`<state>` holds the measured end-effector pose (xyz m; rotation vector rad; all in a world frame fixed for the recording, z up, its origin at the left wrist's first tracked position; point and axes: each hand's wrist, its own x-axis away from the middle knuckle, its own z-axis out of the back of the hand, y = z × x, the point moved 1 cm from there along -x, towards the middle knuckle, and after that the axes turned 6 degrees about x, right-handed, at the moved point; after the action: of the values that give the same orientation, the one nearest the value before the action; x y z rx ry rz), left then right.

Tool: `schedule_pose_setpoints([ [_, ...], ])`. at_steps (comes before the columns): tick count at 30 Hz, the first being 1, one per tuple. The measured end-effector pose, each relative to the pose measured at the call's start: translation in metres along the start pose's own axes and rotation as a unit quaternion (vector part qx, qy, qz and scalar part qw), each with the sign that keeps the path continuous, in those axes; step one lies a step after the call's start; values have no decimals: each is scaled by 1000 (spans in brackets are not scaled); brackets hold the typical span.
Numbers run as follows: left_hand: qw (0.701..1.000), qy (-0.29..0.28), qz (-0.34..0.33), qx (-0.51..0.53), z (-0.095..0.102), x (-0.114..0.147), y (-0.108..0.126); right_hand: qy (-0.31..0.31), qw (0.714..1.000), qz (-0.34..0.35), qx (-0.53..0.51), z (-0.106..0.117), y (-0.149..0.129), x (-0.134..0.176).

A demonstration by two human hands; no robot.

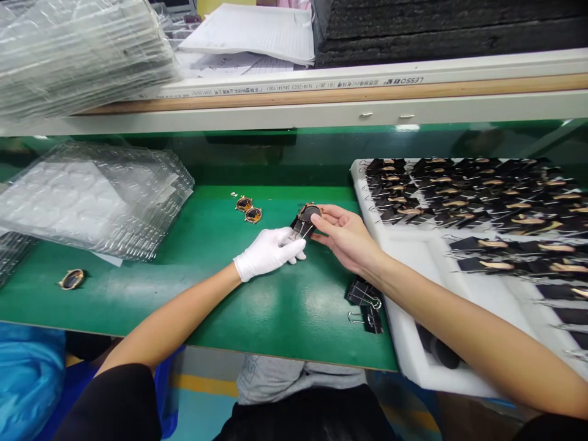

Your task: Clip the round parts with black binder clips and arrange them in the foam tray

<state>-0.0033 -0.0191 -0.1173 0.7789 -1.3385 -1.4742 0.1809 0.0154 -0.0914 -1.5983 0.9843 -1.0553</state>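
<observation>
Over the green mat, my left hand [271, 251], in a white glove, is closed on the wire handles of a black binder clip [302, 228]. My bare right hand [342, 236] grips a round watch case [311, 212] with a dark face and a gold-coloured rim, thumb on its face. Clip and case meet between my hands; whether the clip's jaws are round the rim is hidden. Beyond my left hand lie two gold-rimmed watch cases [253, 215], touching. Another watch case [72, 279] rests alone at the left. Spare black binder clips [364, 293] sit below my right wrist.
A white foam tray [404, 318] at the right holds rows of clipped watch cases [445, 190]. Stacked clear plastic trays [138, 202] lie at the left. A rail [294, 116] crosses behind the mat, with more plastic trays [82, 55], papers [257, 30] and black foam [450, 30] beyond.
</observation>
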Motion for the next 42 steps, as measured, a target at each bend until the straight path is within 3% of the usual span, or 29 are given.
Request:
schedule_pose_setpoints([
  [5,994,-11,-49,-100,1,2,0,24,999,26,-12,9,-24,-5],
  [9,941,-31,-155,-300,-5,3,4,90,994,66,12,28,-55,-11],
  [12,877,-56,-221,-422,-25,-8,12,125,989,78,12,38,-72,-12],
  [14,854,-50,-253,-452,-46,-24,17,128,988,81,3,39,-77,-11],
  [18,851,-37,-280,-443,-81,-61,25,103,992,76,-7,35,-80,-7],
  [21,848,-87,-283,-439,-87,-73,29,76,994,72,-37,33,-81,-4],
  [25,845,-104,-281,-443,-74,-67,30,57,995,66,-47,33,-81,-2],
  [31,821,-17,-256,-510,-33,-41,9,52,996,67,10,34,-83,1],
  [34,846,18,-265,-461,-11,-27,-3,-15,992,44,121,36,-85,3],
  [36,873,56,-275,-400,-1,-20,-9,-103,969,7,226,38,-82,4],
  [38,888,96,-285,-347,5,-17,-11,-190,927,-23,323,39,-73,3],
  [42,909,134,-283,-276,7,-18,-14,-304,855,-4,421,34,-50,2],
])
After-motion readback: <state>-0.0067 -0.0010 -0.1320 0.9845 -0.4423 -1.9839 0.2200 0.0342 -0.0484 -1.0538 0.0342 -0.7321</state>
